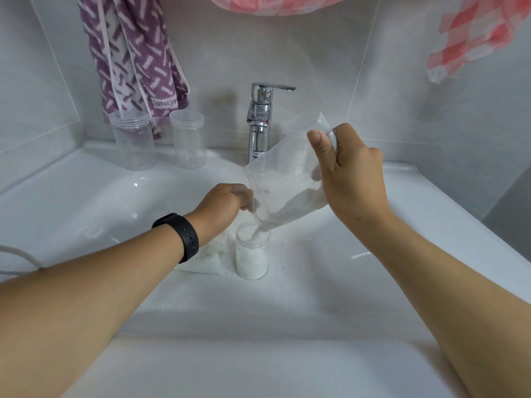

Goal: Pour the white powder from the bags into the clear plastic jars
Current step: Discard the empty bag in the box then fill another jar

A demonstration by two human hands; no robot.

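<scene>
Both hands hold the tilted bag (287, 185) over the sink (86, 202): the right hand (353, 179) pinches its raised end, the left hand (222, 203) its lowered mouth. White powder (256, 234) streams into the jar (253, 254) standing mid-basin. Two more jars (132, 140) stand at the sink's back edge.

**Colours and patterns at the sink**

White powder (252, 261) in clear jar (253, 251) below right hand (349, 179). Clear bag (287, 182), cloudy white inside. Black band (179, 236) behind left hand (222, 206). White sink (86, 196). Chrome tap (260, 122). Purple-and-white dashed towel (135, 53) far beyond left hand. Pink-and-white checked cloth (474, 35), possibly sheer, above right hand.
</scene>
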